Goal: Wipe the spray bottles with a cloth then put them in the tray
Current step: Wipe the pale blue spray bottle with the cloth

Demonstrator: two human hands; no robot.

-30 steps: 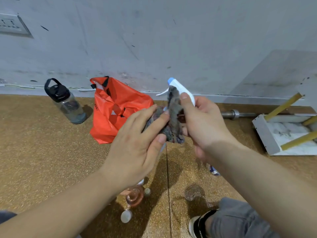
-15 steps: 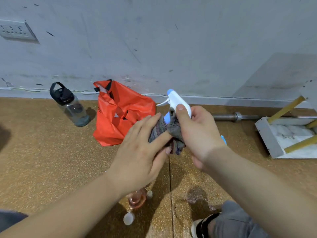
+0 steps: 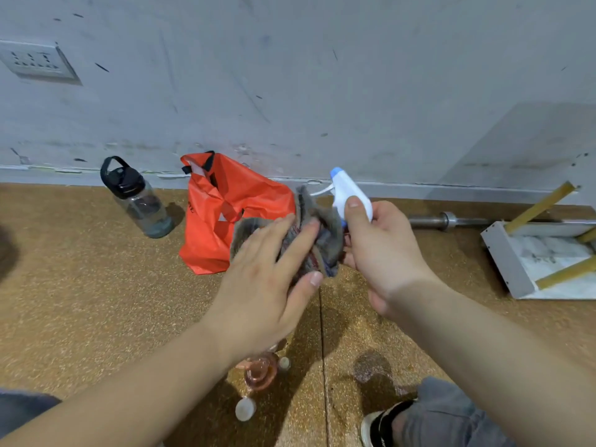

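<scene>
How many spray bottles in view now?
2 for sure: a spray bottle in the right hand, the left hand holding a cloth on it; a pink bottle on the floor below that hand. White caps beside it may be more; arm hides part.

Frame centre: right hand (image 3: 383, 253) gripped white plastic spray bottle (image 3: 350, 196); left hand (image 3: 267, 285) held grey fabric cloth (image 3: 325, 233) against its body. Right edge: white rectangular tray (image 3: 503, 256).

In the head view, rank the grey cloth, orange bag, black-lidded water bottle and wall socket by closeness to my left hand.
1. Grey cloth, under the left hand's fingers.
2. Orange plastic bag, just behind.
3. Clear black-lidded water bottle, farther left.
4. Wall socket, upper left.
</scene>
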